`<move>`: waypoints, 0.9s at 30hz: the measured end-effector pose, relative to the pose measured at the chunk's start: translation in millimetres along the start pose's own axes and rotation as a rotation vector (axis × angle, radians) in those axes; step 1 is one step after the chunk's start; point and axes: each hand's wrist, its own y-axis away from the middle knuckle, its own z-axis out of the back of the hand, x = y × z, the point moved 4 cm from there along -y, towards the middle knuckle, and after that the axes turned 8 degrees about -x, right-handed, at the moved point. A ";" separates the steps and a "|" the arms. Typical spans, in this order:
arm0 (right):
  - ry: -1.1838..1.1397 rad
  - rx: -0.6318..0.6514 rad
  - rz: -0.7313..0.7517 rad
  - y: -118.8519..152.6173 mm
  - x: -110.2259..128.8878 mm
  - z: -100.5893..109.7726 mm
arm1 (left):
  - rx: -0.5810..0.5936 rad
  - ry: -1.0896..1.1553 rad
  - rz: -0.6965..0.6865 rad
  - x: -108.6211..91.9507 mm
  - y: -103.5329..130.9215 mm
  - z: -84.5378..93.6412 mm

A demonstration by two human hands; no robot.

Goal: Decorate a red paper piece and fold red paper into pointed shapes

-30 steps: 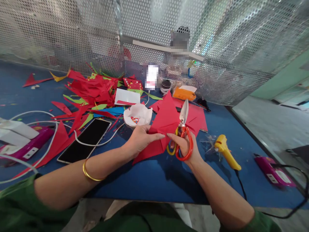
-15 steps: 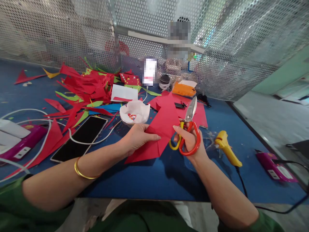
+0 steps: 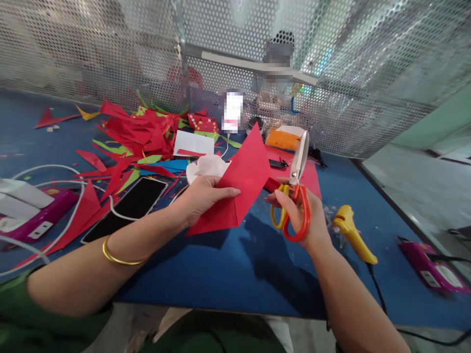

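Apart now, the right hand (image 3: 307, 215) has drawn clear of the red folded paper (image 3: 245, 184); its fingers curl round the scissors (image 3: 294, 196), blades up beyond the fingertips. Left thumb and fingers pinch the paper, the left hand (image 3: 206, 196) just beside the white bowl (image 3: 200, 166)!

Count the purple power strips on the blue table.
2. The left power strip is partly covered by white adapters; the right power strip lies to the right of the yellow glue gun.
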 end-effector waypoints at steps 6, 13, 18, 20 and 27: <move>0.126 0.361 -0.016 2.3 2.0 13.9 | -0.072 0.040 -0.066 -22.4 -0.5 14.7; 0.139 0.564 -0.084 4.9 -3.5 22.2 | -0.073 0.092 -0.049 -22.8 -4.7 20.0; 0.160 0.615 -0.129 8.3 -15.0 20.1 | -0.090 0.077 -0.027 -21.1 -6.0 19.1; 0.169 0.664 -0.140 10.6 -18.6 18.8 | -0.093 0.064 -0.020 -20.6 -5.8 18.4; 0.123 0.694 -0.215 14.7 -15.6 16.2 | -0.045 0.011 0.058 -16.6 -5.2 15.7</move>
